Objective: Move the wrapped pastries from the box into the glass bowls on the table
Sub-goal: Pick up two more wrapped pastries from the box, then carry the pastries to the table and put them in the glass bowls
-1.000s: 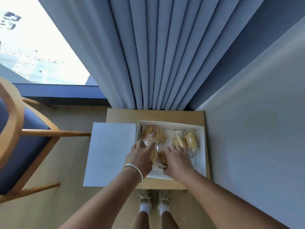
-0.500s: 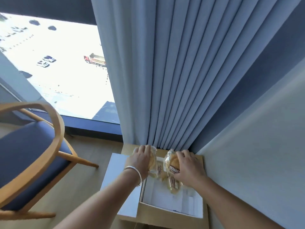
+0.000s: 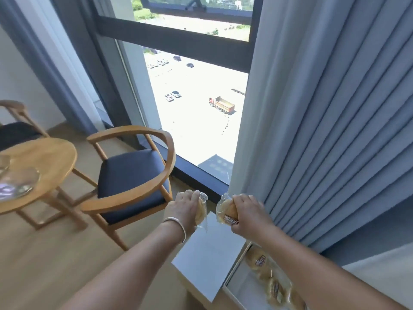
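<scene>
My left hand (image 3: 184, 209) grips a wrapped pastry (image 3: 200, 211) in clear film, held in the air above the floor. My right hand (image 3: 249, 215) grips a second wrapped pastry (image 3: 226, 212) with a dark label, level with the first. Both are lifted clear of the white box (image 3: 238, 285) at the lower right, where several more wrapped pastries (image 3: 271, 285) lie. The box lid (image 3: 210, 253) lies open to the box's left. A glass bowl (image 3: 16, 184) sits on the round wooden table (image 3: 51, 162) at the far left, blurred.
A wooden armchair with a dark blue seat (image 3: 131, 175) stands between my hands and the round table. A second chair (image 3: 15, 124) is behind the table. Blue curtains (image 3: 324, 130) hang on the right beside a tall window (image 3: 196, 97).
Both hands lifted a pastry each out of the box and moved up and left. My view swung left, bringing the round table and bowl into sight.
</scene>
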`<action>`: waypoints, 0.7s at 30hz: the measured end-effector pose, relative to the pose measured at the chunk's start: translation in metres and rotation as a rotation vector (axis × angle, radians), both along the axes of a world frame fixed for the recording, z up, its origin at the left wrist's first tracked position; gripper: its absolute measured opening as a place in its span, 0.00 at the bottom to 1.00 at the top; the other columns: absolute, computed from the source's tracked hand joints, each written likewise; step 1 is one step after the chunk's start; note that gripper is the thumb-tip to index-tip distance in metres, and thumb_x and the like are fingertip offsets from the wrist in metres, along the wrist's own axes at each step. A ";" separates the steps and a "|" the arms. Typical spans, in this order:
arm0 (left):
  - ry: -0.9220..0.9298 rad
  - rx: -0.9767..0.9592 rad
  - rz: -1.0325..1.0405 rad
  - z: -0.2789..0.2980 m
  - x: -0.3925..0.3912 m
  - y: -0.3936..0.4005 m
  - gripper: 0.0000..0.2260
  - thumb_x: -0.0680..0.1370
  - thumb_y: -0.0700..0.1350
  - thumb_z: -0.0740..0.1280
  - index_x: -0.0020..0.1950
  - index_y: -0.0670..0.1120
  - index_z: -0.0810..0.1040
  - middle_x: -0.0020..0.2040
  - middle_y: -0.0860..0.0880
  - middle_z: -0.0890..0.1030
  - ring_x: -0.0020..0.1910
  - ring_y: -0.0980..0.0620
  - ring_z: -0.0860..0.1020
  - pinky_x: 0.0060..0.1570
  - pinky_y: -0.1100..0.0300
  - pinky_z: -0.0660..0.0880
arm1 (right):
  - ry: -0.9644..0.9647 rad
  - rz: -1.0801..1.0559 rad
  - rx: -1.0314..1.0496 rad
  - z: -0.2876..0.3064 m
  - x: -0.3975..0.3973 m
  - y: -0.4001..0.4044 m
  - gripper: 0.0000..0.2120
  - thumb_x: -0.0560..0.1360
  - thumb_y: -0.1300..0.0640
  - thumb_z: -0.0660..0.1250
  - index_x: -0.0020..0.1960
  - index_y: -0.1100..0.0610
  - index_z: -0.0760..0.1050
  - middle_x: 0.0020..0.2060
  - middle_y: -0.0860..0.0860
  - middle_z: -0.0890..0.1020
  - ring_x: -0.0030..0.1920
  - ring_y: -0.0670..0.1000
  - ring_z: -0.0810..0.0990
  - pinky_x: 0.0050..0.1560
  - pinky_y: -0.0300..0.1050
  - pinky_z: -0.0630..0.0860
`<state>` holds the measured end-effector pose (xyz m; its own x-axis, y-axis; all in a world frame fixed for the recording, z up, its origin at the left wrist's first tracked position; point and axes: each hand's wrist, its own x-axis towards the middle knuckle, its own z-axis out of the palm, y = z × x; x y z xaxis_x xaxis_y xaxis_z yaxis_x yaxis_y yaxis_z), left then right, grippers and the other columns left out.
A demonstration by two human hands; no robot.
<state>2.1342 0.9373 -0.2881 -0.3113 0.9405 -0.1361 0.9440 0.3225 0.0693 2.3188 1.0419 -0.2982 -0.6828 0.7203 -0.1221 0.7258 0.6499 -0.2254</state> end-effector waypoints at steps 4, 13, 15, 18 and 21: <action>0.010 -0.014 0.204 0.006 -0.038 -0.064 0.44 0.69 0.54 0.75 0.74 0.50 0.49 0.69 0.50 0.62 0.69 0.48 0.62 0.62 0.52 0.70 | 0.002 0.202 -0.011 -0.004 -0.058 -0.025 0.34 0.66 0.47 0.70 0.70 0.50 0.63 0.66 0.48 0.70 0.65 0.53 0.67 0.62 0.47 0.67; 0.019 -0.058 0.642 0.006 -0.099 -0.246 0.43 0.67 0.52 0.75 0.74 0.48 0.53 0.67 0.48 0.64 0.65 0.47 0.64 0.59 0.54 0.69 | 0.039 0.658 0.044 0.007 -0.187 -0.154 0.31 0.65 0.46 0.71 0.66 0.49 0.65 0.61 0.48 0.73 0.61 0.53 0.70 0.62 0.47 0.69; 0.019 -0.053 0.716 0.006 -0.110 -0.285 0.41 0.68 0.51 0.74 0.73 0.49 0.54 0.67 0.48 0.65 0.64 0.46 0.65 0.59 0.55 0.68 | 0.032 0.735 0.057 0.010 -0.212 -0.187 0.31 0.66 0.47 0.71 0.66 0.50 0.65 0.61 0.49 0.72 0.61 0.54 0.69 0.62 0.47 0.68; 0.026 -0.050 0.810 0.005 -0.126 -0.341 0.39 0.68 0.49 0.73 0.72 0.50 0.54 0.66 0.49 0.65 0.65 0.47 0.65 0.56 0.55 0.69 | 0.002 0.839 0.058 0.012 -0.250 -0.235 0.32 0.66 0.47 0.70 0.67 0.51 0.65 0.62 0.49 0.71 0.62 0.54 0.68 0.63 0.47 0.68; 0.019 -0.066 0.882 0.001 -0.143 -0.396 0.38 0.69 0.48 0.72 0.72 0.50 0.54 0.66 0.50 0.65 0.65 0.47 0.65 0.56 0.54 0.71 | -0.041 0.924 0.049 0.008 -0.285 -0.284 0.33 0.67 0.48 0.71 0.69 0.51 0.63 0.63 0.49 0.71 0.63 0.54 0.68 0.63 0.46 0.68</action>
